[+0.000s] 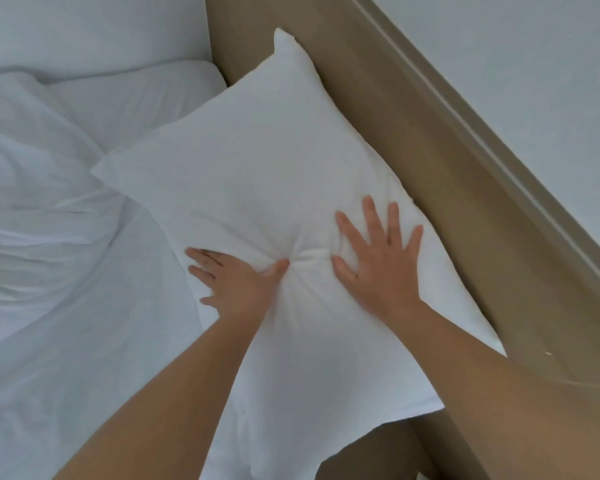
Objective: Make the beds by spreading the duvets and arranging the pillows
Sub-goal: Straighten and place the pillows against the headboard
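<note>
Palms flat, fingers spread: my left hand (236, 282) and right hand (378, 258) press the pillow (257, 174) by the headboard (413, 133). Pillow's nearly set, I'd say; the duvet (32, 202) lies rumpled, not yet spread.

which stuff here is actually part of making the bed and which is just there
Part of the job:
- pillow, lying against the headboard, with the left hand and right hand pressing on it
- duvet, crumpled beside the pillow, not yet spread

Just there:
- headboard
- wall
</note>
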### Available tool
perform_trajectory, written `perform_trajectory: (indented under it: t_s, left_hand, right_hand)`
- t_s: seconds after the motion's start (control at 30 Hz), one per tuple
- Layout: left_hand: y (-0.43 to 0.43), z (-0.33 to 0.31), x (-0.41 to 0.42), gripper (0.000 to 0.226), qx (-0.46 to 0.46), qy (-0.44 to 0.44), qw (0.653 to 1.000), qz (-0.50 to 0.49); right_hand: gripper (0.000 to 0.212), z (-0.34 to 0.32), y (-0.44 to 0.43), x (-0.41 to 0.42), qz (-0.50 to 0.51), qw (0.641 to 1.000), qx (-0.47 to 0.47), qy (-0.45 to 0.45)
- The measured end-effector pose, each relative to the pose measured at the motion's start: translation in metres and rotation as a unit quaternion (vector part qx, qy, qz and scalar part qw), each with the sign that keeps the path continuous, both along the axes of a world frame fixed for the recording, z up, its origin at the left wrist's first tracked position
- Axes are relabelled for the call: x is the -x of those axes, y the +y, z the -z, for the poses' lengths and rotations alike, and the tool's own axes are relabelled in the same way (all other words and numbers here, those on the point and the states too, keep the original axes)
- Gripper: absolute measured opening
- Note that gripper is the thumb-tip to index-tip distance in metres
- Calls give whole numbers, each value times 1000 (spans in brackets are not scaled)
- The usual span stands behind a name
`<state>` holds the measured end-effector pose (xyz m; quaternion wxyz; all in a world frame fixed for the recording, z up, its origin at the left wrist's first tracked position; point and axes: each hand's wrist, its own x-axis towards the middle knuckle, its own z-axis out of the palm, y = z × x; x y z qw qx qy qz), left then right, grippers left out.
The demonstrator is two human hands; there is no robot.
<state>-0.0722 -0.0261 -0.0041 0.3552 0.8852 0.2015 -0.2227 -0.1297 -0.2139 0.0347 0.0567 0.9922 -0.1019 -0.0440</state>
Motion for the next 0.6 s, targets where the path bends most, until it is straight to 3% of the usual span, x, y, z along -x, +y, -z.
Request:
perform_trajectory:
  t_s: [0.33,0.47,0.6]
  left_hand:
    - [21,34,-5,138,39,9,996,84]
    - [60,15,2,127,-13,-5,990,143]
    - [134,-7,1,120,-70,3,984,166]
  right_hand:
    - [68,33,1,-11,35,997,48,59]
    - [68,9,34,-8,50,998,5,44]
    - [66,-3,107,-19,0,998,-30,62]
